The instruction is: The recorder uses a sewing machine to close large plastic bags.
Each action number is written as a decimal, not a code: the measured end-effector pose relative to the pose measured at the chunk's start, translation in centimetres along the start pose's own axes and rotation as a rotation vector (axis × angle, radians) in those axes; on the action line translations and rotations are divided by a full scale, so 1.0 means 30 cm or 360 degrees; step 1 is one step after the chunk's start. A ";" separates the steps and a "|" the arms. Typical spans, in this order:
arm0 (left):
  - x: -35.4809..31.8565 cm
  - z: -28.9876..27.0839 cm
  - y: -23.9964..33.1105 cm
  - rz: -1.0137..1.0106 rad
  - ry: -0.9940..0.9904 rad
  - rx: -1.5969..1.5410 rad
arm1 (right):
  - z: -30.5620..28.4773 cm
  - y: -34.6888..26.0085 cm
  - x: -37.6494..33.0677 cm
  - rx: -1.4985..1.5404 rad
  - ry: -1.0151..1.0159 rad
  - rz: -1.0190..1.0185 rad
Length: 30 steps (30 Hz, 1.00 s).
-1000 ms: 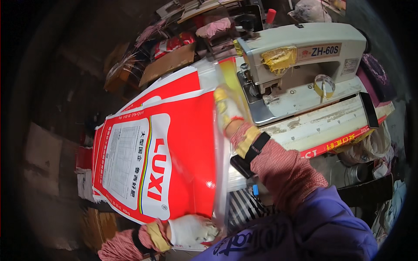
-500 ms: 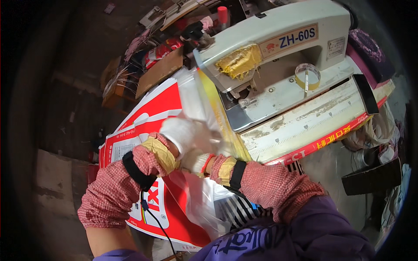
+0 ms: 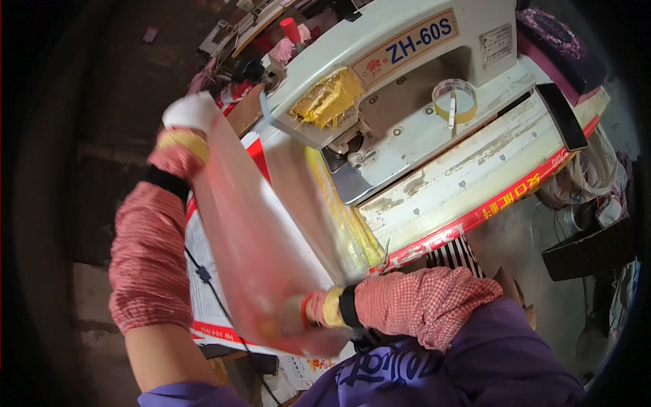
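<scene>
A cloudy, translucent plastic bag is stretched on a slant over a stack of red-and-white printed sacks. My left hand, in a white knit glove, is raised at the far left and closed on the bag's upper end. Low in the middle, my right hand shows only faintly through the film. Its fingers are veiled and smeared, so I cannot tell how they are set. Right of the bag stands a pale industrial sewing machine with a yellow cloth pad on its head.
A roll of tape with a white stick on it lies on the machine bed. A dark purple box is behind at right. Yellow plastic lines the bed's left edge. A black cable hangs from my left forearm.
My left hand has swung up and to the far left, spreading the clear bag. My right hand has moved down, behind the film. My view has shifted, moving the machine leftward in the picture.
</scene>
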State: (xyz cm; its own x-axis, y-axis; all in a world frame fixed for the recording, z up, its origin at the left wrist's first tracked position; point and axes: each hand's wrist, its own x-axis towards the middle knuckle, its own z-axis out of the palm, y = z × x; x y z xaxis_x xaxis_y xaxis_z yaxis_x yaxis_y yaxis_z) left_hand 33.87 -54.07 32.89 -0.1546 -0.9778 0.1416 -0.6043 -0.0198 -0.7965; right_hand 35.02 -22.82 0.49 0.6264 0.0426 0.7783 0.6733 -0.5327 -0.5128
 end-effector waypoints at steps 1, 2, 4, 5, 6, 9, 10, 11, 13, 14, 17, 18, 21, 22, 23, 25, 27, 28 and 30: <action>0.006 -0.049 -0.046 -0.0011 -0.0116 0.0039 | 0.010 -0.013 0.021 0.0015 -0.0011 -0.0009; 0.018 -0.136 -0.017 -0.0087 -0.0185 0.0049 | 0.067 -0.036 0.029 0.0014 -0.0062 0.0228; -0.018 -0.153 -0.027 -0.0057 -0.0165 0.0055 | -0.077 -0.076 -0.221 -0.0001 -0.0203 0.0716; -0.051 -0.176 -0.062 -0.0082 -0.0163 0.0067 | -0.180 -0.110 -0.382 -0.0020 -0.0282 0.0928; -0.088 -0.199 -0.097 -0.0113 -0.0164 0.0086 | -0.238 -0.144 -0.448 -0.0043 -0.0360 0.1144; -0.120 -0.224 -0.079 -0.0144 -0.0113 0.0019 | -0.440 -0.357 -0.377 -0.0094 -0.0455 0.1687; -0.138 -0.216 -0.080 -0.0203 -0.0108 -0.0011 | -0.629 -0.501 -0.243 -0.0301 -0.0300 0.1669; -0.164 -0.222 -0.110 -0.0206 -0.0090 0.0038 | -0.639 -0.550 -0.237 0.0183 0.0431 0.1786; -0.171 -0.236 -0.124 -0.0189 -0.0108 0.0018 | -0.650 -0.566 -0.255 0.0606 0.1586 0.1497; -0.167 -0.239 -0.113 -0.0145 -0.0123 -0.0008 | -0.666 -0.549 -0.266 0.0513 0.1981 0.1141; -0.165 -0.254 -0.064 -0.0114 -0.0124 -0.0054 | -0.718 -0.531 -0.270 -0.0849 0.1842 0.1329; -0.171 -0.257 -0.060 -0.0114 -0.0146 -0.0047 | -0.752 -0.572 -0.236 -0.0850 0.1835 0.1327; -0.192 -0.266 -0.041 -0.0107 -0.0150 -0.0027 | -0.794 -0.648 -0.214 0.0463 0.1040 0.2052; -0.197 -0.269 -0.035 -0.0086 -0.0114 -0.0038 | -0.795 -0.660 -0.228 0.0452 0.1041 0.2051; -0.203 -0.291 -0.023 -0.0084 -0.0168 -0.0034 | -0.795 -0.672 -0.244 0.0446 0.1099 0.2095; -0.210 -0.315 -0.011 -0.0111 -0.0177 -0.0058 | -0.788 -0.693 -0.255 0.0437 0.1153 0.2140; -0.214 -0.308 -0.011 -0.0132 -0.0193 -0.0079 | -0.770 -0.730 -0.250 0.0240 0.1244 0.2115; -0.218 -0.302 -0.014 -0.0134 -0.0190 -0.0064 | -0.759 -0.738 -0.250 0.0144 0.1287 0.2100; -0.222 -0.314 0.005 -0.0115 -0.0183 -0.0053 | -0.737 -0.720 -0.239 0.0076 0.1287 0.1989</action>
State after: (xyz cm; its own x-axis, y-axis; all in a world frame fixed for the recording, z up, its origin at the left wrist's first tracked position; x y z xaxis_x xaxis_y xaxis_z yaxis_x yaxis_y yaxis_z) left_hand 27.46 -45.60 37.37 -0.0204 -0.9915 0.1284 -0.6367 -0.0861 -0.7663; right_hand 7.29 -30.32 14.00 0.4225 -0.8871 -0.1859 -0.1000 0.1583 -0.9823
